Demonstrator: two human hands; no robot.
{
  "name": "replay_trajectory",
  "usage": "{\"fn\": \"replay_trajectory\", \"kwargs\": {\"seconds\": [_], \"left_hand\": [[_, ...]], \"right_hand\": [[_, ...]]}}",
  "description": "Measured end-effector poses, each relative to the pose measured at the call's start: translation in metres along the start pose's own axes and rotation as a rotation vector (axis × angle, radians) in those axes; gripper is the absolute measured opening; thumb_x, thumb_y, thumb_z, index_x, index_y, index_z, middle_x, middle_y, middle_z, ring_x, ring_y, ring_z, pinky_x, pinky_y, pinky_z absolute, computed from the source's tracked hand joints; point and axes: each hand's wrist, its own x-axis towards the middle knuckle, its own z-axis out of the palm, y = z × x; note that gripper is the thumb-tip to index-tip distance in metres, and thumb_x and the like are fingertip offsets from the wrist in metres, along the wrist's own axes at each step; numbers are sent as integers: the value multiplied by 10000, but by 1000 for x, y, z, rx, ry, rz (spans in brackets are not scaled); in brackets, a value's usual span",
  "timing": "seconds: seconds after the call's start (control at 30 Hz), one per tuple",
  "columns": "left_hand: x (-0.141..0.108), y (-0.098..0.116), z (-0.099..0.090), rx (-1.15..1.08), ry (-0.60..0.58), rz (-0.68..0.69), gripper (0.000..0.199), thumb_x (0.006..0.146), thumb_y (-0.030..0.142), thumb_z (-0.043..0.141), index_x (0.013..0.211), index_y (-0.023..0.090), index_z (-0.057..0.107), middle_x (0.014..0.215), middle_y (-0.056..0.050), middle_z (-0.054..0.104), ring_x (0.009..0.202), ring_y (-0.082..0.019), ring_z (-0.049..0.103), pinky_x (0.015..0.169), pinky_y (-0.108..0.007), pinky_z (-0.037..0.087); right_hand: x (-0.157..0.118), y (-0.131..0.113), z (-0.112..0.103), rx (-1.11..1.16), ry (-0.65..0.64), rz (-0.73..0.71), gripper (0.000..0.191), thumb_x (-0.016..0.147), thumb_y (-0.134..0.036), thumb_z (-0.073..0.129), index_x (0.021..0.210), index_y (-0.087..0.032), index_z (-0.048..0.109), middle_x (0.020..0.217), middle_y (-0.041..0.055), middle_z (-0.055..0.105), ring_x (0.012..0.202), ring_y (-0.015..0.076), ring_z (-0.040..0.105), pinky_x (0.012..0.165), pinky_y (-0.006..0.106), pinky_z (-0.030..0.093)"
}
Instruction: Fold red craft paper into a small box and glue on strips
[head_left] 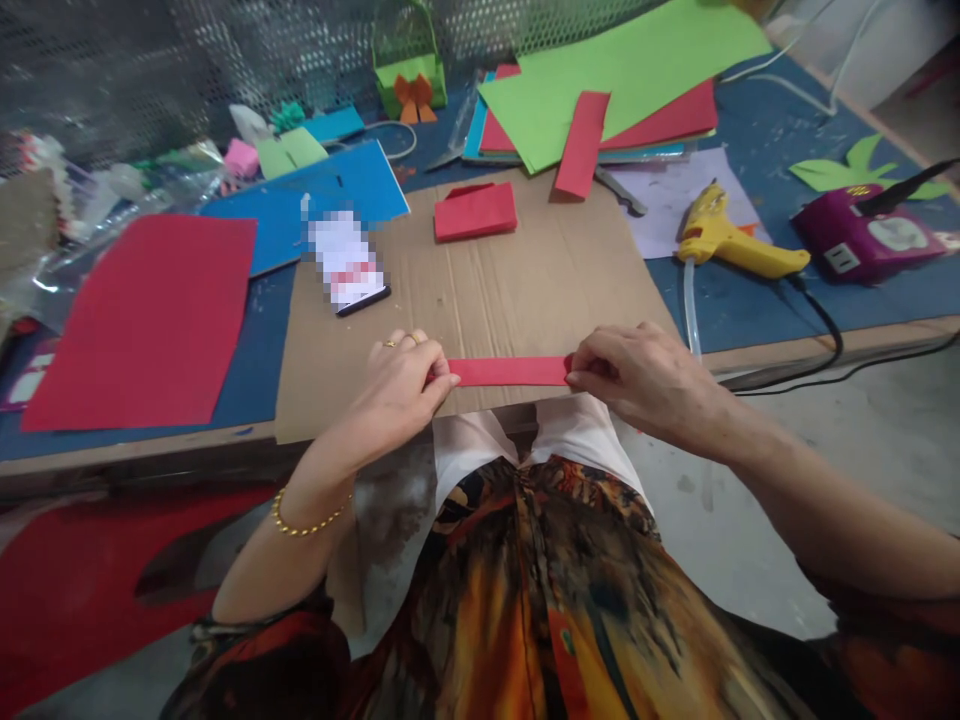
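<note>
A narrow red strip (511, 371) is stretched level between my two hands, over the front part of a brown cardboard sheet (480, 290). My left hand (409, 385) pinches its left end between thumb and fingers. At the right end, my right hand (626, 375) is closed on the strip in the same way. Farther back on the cardboard lies a folded red piece (476, 212). A phone (349, 262) rests on the cardboard's left side, beyond my left hand. Another red strip (583, 145) lies at the back right, partly over green paper.
To the left are a large red sheet (150, 320) and a blue board (315, 200). Green sheets (637, 70) lie at the back. A yellow glue gun (739, 240), a cutter (621, 192) and a purple power box (870, 235) with cables are on the right.
</note>
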Motion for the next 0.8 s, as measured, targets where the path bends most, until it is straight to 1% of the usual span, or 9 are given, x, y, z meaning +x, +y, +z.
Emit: {"fn": "replay_trajectory", "kwargs": {"seconds": [0.13,0.3,0.47,0.7,0.8], "left_hand": [[-3,2,3,6,55,10,248,954,254,631,724,220,547,771,-10,566,840,-226,527,793,-405,395],[-12,7,6,13,74,-88,225,994,218,563,769,212,575,853,-30,591,886,-235,547,854,-435,418],[-17,4,8,11,135,-112,170,967,225,604,800,215,576,916,-41,610,919,-238,537,836,-415,408],[-16,3,-1,-89,57,-128,184,948,198,641,779,214,571,862,-11,590,876,-215,538,852,-407,414],[-17,3,-1,-99,64,-135,168,967,205,632,802,216,597,856,-9,588,877,-217,539,853,-405,412]], "right_hand": [[-3,0,3,-5,39,-19,127,955,-230,616,835,-234,658,817,28,726,677,188,628,687,348,379],[-4,3,6,6,62,-27,148,964,-239,610,824,-234,655,810,34,719,672,201,632,684,364,386],[-3,7,6,17,55,-42,133,951,-256,642,823,-238,675,787,32,716,666,215,637,665,372,382],[-6,12,14,16,137,-74,188,992,-289,616,812,-255,657,793,35,720,678,228,646,659,389,375],[-7,11,15,8,149,-98,203,1003,-291,598,807,-258,643,798,38,717,688,238,658,664,396,373]]}}
